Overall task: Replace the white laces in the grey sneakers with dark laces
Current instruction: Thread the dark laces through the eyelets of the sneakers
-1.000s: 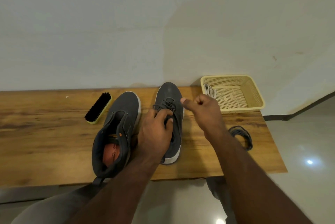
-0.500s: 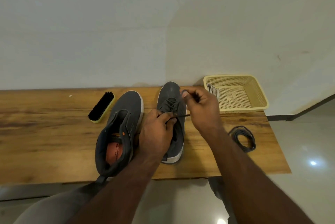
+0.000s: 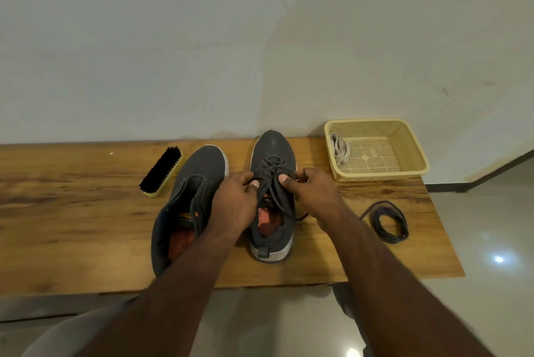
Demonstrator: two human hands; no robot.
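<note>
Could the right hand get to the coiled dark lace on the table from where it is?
Probably yes: the coiled dark lace lies in the open just right of the right hand, nothing between, but that hand now pinches the sneaker's lace.

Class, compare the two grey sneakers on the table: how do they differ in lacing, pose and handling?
The right sneaker carries a dark lace crossed through its eyelets; the left sneaker shows none. The right sneaker points straight at the wall, while the left sneaker is angled. The left hand and right hand pinch the right sneaker's lace; neither hand grips the left sneaker. Both are grey with orange insoles.
</note>
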